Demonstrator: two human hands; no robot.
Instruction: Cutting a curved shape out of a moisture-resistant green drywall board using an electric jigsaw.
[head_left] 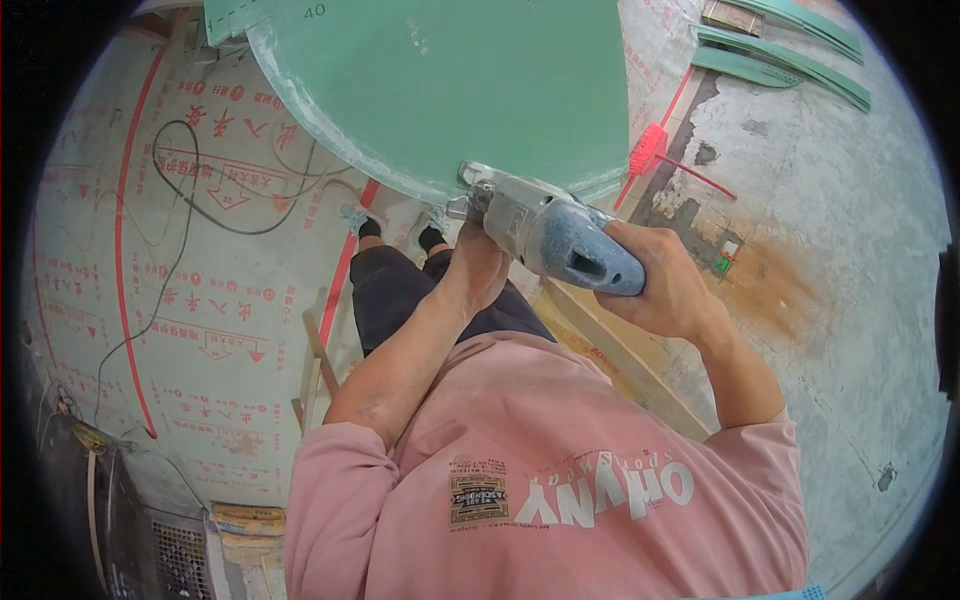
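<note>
A dusty jigsaw (535,225) with a metal front and a blue-grey rear body is held in front of me. My right hand (655,275) wraps round its rear handle. Beneath its front end, my left hand (480,265) grips the tool, with the fingers partly hidden. The jigsaw's metal foot lies at the near curved edge of a large green board (460,90), whose rim is whitened with dust. The blade is hidden from view.
Curved green offcuts (785,50) lie on the floor at the far right, near a red brush (648,150). A dark cable (185,195) loops over the printed floor sheeting on the left. Wooden boards (620,345) lie by my legs on the right.
</note>
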